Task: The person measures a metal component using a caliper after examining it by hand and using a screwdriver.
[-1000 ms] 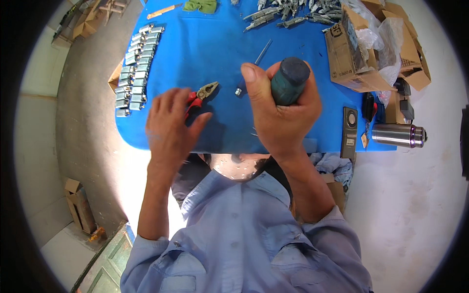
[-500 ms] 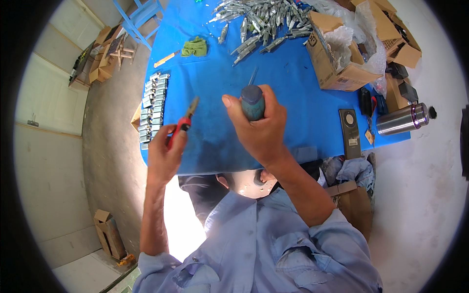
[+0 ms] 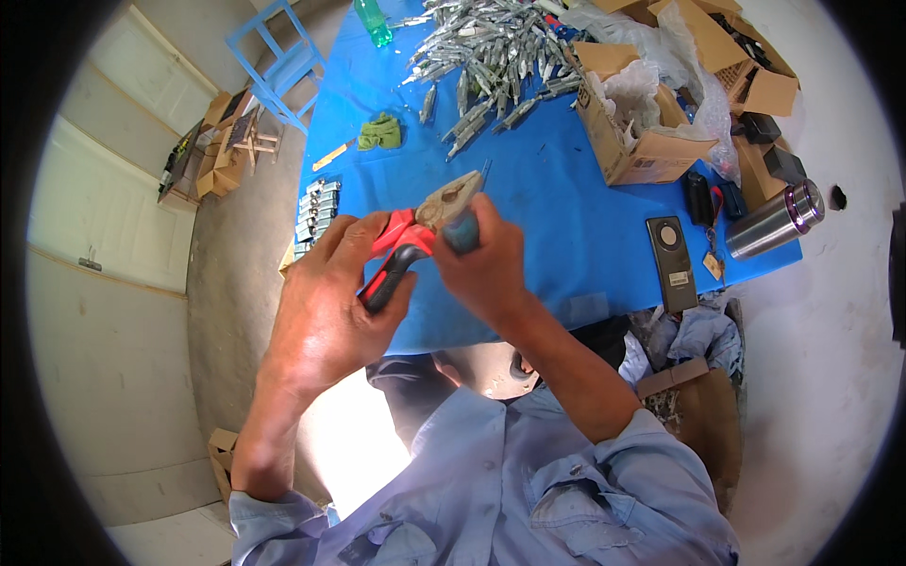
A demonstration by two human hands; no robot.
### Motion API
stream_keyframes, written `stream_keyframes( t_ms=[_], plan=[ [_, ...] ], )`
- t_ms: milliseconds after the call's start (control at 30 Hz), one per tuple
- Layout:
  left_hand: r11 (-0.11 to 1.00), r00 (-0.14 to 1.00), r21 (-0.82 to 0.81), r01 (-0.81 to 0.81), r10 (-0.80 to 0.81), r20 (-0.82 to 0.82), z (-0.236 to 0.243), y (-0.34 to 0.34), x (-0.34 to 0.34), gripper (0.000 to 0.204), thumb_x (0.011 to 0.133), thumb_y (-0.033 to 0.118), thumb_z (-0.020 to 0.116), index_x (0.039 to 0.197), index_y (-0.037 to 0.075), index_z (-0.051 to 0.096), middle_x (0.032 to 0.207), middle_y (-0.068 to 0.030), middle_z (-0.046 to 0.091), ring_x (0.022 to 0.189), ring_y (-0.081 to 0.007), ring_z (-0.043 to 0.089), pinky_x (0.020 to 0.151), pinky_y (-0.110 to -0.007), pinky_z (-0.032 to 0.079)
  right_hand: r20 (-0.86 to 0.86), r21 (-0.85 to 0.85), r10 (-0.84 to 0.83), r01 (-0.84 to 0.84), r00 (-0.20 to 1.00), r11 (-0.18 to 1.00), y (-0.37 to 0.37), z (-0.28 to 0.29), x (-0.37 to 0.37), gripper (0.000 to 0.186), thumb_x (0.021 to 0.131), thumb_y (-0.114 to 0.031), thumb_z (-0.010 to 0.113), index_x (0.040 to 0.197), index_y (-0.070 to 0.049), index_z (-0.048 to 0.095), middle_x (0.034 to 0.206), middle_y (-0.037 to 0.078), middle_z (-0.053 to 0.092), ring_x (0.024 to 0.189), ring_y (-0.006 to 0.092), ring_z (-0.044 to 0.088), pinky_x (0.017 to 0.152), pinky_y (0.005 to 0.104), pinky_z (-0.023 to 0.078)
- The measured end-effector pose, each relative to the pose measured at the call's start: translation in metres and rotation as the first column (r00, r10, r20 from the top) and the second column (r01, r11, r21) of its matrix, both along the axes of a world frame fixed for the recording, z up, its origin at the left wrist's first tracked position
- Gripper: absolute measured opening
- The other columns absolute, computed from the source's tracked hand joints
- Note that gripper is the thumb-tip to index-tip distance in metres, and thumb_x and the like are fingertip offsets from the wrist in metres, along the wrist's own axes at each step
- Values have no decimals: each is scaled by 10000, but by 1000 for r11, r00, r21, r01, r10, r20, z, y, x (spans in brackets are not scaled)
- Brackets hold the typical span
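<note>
My left hand is wrapped round the red and black handles of a pair of pliers, raised toward me over the blue-covered table. The metal jaws point up and to the right, close to the shaft of a screwdriver. Whether the jaws touch that shaft I cannot tell. My right hand grips the screwdriver by its dark teal handle, and its thin shaft points away from me. Beyond the left hand, a row of small metal parts lies along the table's left side, partly hidden by that hand.
A heap of metal pieces covers the far table. Nearby lie a green cloth, a yellow-handled knife and a green bottle. On the right are an open cardboard box, a phone and a steel flask.
My left hand has risen and moved right, bringing the pliers up beside the screwdriver. My right hand has turned and shifted slightly left, still holding the screwdriver. The view has tilted a little.
</note>
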State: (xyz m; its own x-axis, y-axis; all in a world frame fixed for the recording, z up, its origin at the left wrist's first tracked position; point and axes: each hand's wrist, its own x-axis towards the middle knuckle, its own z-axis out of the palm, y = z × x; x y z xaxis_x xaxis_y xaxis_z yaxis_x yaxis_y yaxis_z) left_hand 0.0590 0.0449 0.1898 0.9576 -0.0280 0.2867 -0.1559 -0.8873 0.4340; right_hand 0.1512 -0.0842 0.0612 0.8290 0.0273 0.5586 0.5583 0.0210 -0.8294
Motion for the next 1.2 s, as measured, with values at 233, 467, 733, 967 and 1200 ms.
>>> stream_keyframes(
  t_ms=[233, 467, 733, 967, 1200],
  plan=[
    [979, 956, -67, -190, 200, 214, 54, 34, -4, 432, 870, 63, 715, 1299, 43, 673, 1101, -90, 697, 912, -167, 709, 764, -304, 567, 1, -43, -45, 45, 999, 998, -4, -2, -3, 310, 899, -193, 874, 931, -46, 603, 726, 145, 674, 624, 317, 696, 557, 393, 537],
    [975, 882, -81, -208, 223, 416, 43, 50, -7, 464, 1035, 256, 627, 1429, 10, 615, 1225, -104, 673, 915, -154, 618, 819, -272, 503, -11, -54, -19, 19, 1000, 998, -1, -5, -7, 274, 921, -182, 842, 972, -56, 604, 743, 168, 677, 703, 415, 717, 573, 448, 545],
    [951, 931, -227, -211, 266, 250, 40, 26, -12, 268, 984, 19, 619, 1249, 33, 660, 826, 24, 524, 717, -61, 484, 645, -239, 425, -67, -13, -6, 5, 998, 1000, -12, -3, -7, 265, 933, -188, 838, 979, -42, 622, 699, 147, 640, 594, 248, 677, 540, 380, 516],
    [909, 958, -305, -283, 283, -44, -28, 40, -28, 254, 975, 8, 644, 1228, 21, 662, 840, 47, 542, 727, -47, 472, 671, -222, 423, -189, 78, -19, 35, 982, 996, -26, -1, -2, 249, 946, -161, 826, 932, -36, 611, 705, 50, 647, 629, 71, 603, 526, 320, 487],
    [848, 937, -402, -346, 294, -188, -97, 43, -26, 232, 943, 72, 724, 1164, 11, 689, 807, 49, 559, 730, -48, 499, 659, -241, 417, -229, 259, -27, 88, 973, 962, -47, -12, 12, 256, 977, -157, 803, 902, -98, 566, 641, -32, 559, 509, 58, 526, 442, 249, 405]
  ],
)
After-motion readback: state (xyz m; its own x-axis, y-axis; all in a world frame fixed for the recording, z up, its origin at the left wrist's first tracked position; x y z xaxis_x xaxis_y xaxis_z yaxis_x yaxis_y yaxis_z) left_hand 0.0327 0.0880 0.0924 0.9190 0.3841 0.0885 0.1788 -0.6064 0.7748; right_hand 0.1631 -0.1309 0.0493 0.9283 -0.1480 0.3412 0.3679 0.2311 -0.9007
